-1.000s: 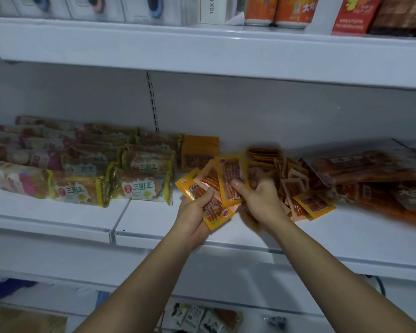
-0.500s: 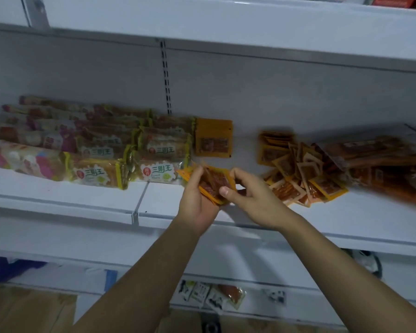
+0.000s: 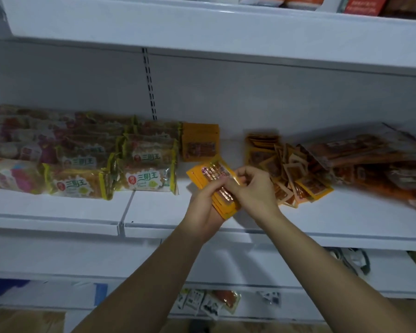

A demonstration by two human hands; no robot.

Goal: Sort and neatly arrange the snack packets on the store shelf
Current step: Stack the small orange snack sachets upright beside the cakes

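We're squaring up a stack point(image 3: 214, 188): both hands, left point(image 3: 205, 207) and right point(image 3: 252, 188), pinch it. Next, probably set it beside the upright pack point(image 3: 200, 143).

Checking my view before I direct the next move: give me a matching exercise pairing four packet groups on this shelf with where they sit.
Things:
1. stack of orange packets
2. neat orange pile
3. loose heap of small packets
4. green-and-yellow packs

Places:
A. lying jumbled right of the hands
B. at the shelf's back, beside the green-and-yellow packs
C. in rows on the left of the shelf
D. held between left hand and right hand

Pairs: 1-D, 2-B, 3-A, 4-C
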